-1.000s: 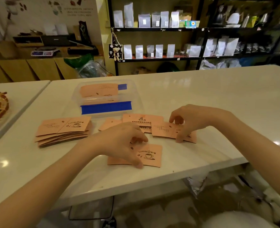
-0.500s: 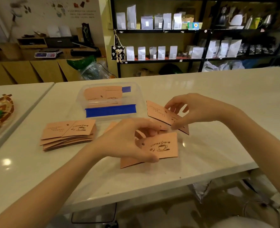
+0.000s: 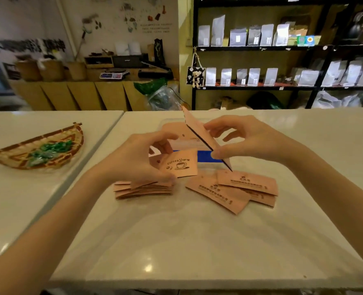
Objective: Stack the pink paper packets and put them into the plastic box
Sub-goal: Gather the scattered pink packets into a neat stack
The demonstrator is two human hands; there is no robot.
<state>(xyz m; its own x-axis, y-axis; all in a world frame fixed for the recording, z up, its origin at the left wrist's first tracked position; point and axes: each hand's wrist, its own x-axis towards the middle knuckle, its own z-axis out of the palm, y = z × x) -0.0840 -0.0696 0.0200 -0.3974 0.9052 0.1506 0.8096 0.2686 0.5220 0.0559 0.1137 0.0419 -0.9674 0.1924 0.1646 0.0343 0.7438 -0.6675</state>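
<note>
A woven basket (image 3: pixel 14 155) with green wrapped bits in it sits on a second white surface (image 3: pixel 16 199) to the left. Behind, black shelves (image 3: pixel 261 47) carry rows of pale standing bags (image 3: pixel 238 37), and a small plush bear (image 3: pixel 195 78) hangs at their left end. A scale (image 3: pixel 111 75) rests on a wooden counter (image 3: pixel 86 90), with a green plastic bag (image 3: pixel 155 90) beside it.

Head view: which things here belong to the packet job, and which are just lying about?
Job: packet in left hand; packet in right hand; stacked packets; loose packets; plastic box.
Lying about: woven basket; shelf bags.
</note>
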